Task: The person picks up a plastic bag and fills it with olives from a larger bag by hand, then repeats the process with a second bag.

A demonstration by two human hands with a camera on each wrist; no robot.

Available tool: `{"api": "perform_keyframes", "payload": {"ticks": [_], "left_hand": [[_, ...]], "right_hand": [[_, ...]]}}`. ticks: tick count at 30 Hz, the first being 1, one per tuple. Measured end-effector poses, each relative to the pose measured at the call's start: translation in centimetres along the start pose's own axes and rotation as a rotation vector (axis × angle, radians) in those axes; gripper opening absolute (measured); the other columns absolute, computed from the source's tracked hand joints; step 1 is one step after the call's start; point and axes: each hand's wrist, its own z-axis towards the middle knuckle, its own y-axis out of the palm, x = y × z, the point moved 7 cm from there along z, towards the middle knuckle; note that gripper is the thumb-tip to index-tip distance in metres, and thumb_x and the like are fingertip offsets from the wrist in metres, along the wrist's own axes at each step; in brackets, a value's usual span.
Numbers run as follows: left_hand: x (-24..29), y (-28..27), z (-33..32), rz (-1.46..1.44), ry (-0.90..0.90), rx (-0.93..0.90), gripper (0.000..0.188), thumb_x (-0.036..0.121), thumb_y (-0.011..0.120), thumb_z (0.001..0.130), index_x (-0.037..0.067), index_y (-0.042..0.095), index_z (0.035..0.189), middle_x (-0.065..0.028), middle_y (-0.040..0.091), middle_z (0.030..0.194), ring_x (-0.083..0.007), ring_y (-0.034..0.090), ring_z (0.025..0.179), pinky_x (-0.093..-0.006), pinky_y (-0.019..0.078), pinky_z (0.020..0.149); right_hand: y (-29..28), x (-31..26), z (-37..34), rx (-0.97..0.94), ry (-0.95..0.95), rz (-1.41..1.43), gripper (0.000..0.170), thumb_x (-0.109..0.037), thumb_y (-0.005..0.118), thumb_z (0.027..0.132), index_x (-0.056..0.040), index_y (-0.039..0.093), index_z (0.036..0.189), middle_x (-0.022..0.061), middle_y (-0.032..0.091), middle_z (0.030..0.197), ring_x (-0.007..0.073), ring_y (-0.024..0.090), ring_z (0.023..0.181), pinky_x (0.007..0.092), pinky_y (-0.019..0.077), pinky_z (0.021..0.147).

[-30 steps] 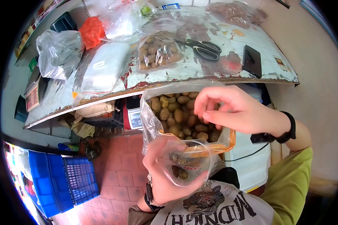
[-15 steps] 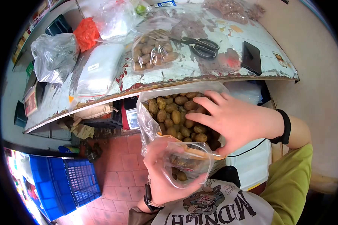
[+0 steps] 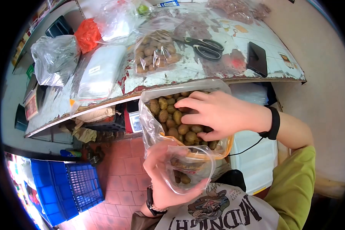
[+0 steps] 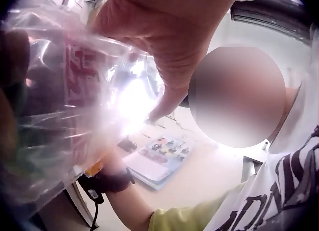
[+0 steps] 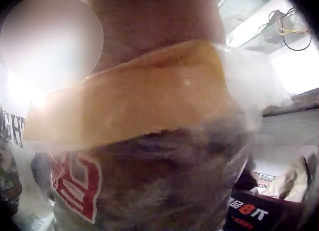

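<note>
A large plastic bag (image 3: 150, 126) with an orange band, full of brown-green oval fruits (image 3: 177, 117), stands below the table's front edge in the head view. Inside its mouth, my right hand (image 3: 222, 115) lies on the fruits with fingers spread and slightly bent. My left hand (image 3: 168, 184) grips a small clear bag (image 3: 197, 168) in front of the large one; a few fruits (image 3: 183, 178) lie in its bottom. In the left wrist view the left hand (image 4: 159, 36) is around clear plastic. The right wrist view shows the large bag's orange band (image 5: 144, 101), which hides the right fingers.
On the worn table (image 3: 203, 73) are a filled clear bag (image 3: 155, 53), scissors (image 3: 207, 49), a phone (image 3: 257, 59), a stack of flat bags (image 3: 101, 73), a red bag (image 3: 88, 35) and a grey bag (image 3: 55, 59). Blue crates (image 3: 51, 188) stand on the floor at left.
My right hand, raised over the large bag's near right side a second ago, has opened out and moved left, down onto the fruits. My left hand keeps its grip and has barely moved.
</note>
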Motion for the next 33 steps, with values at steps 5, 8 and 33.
{"api": "perform_keyframes", "payload": {"ticks": [5,8,33], "left_hand": [[-0.2,-0.1,0.1,-0.06,-0.005,0.026,0.099,0.007,0.088,0.062,0.009,0.022,0.136,-0.016,0.046,0.119,-0.027,0.053,0.106,-0.0433,0.0468,0.09],[-0.3,0.1,0.2,-0.088,0.039,-0.021,0.098,0.005,0.087,0.062,0.008,0.022,0.136,-0.0159,0.046,0.118,-0.0263,0.054,0.104,-0.0421,0.0484,0.088],[-0.8,-0.3,0.4,-0.197,-0.039,-0.026,0.099,0.004,0.087,0.064,0.004,0.021,0.137,-0.0176,0.044,0.123,-0.0247,0.055,0.109,-0.0394,0.0508,0.089]], "right_hand": [[0.8,-1.1,0.1,-0.118,0.188,0.004,0.068,-0.025,0.08,0.055,-0.0047,0.058,0.116,0.0177,0.045,0.134,0.0362,0.047,0.116,0.0418,0.0535,0.078],[0.5,-1.5,-0.5,-0.2,0.238,0.014,0.072,-0.025,0.081,0.053,-0.0052,0.057,0.117,0.0179,0.045,0.133,0.0367,0.044,0.117,0.0425,0.0518,0.081],[0.9,-0.6,-0.5,-0.254,0.306,-0.037,0.072,-0.029,0.082,0.055,-0.0131,0.059,0.121,0.0195,0.048,0.105,0.038,0.061,0.087,0.0443,0.0523,0.064]]}}
